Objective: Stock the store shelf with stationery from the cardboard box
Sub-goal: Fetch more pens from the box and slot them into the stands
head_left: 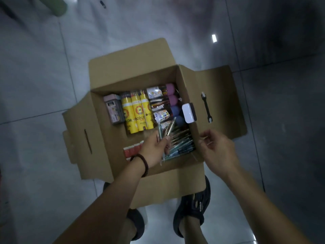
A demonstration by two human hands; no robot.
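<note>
Cardboard box (pixel 133 80) of stationery, flaps folded out, standing on a tiled floor (pixel 44 85).

Contents: a pink-grey case (pixel 114 110) at the far left corner; three yellow tubes (pixel 137 115) beside it; printed packets (pixel 158 106) and purple and blue round items (pixel 173 103) along the right wall; red-and-white small boxes (pixel 133 148) at the near edge; loose pens (pixel 182 143) piled in the near right corner. A white block (pixel 189 112) sits on the right rim. The left hand (pixel 154 148) grips a bundle of pens (pixel 166 131) above the pile. The right hand (pixel 218 148) hovers over the near right corner, fingers loosely curled; whether it pinches anything cannot be told.
</note>
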